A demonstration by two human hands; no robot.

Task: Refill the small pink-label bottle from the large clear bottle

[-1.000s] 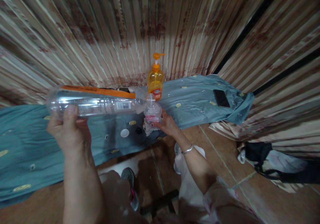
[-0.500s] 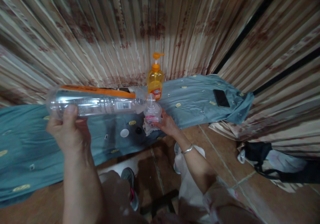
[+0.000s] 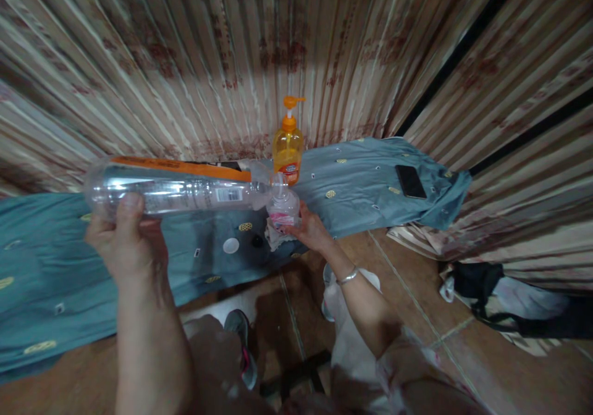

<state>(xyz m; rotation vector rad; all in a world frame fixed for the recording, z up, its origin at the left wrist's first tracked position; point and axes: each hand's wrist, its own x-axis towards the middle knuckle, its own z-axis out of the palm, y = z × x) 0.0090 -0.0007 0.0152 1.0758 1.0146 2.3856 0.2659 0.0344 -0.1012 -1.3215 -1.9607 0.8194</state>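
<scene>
- At the left, the left hand (image 3: pixel 132 236) has its grip closed around the fat bottom end of a big clear plastic bottle (image 3: pixel 180 189) with an orange strip.
- That bottle lies on its side in the air, above the covered surface (image 3: pixel 69 267). It looks light, and its thin walls would likely squash if squeezed hard. Smooth plastic may slip, more so if wet. The fat end seems a good place to hold; a second hold near the neck would make it steadier.
- Next, on the surface, are a white round disc (image 3: pixel 230 246) and a small dark round thing (image 3: pixel 256 241).
- A small clear bottle with pink on it (image 3: pixel 283 208) is near the middle, about upright, its top right by the big bottle's neck. I can't tell if they touch. It looks light and easy to tip, so hold it low around its belly.
- An orange pump bottle (image 3: pixel 287 149) stands just behind.
- The right hand (image 3: pixel 308 226) has its grip wrapped on the small bottle's right side.
- Far right, a black phone (image 3: pixel 410 181) lies flat.
</scene>
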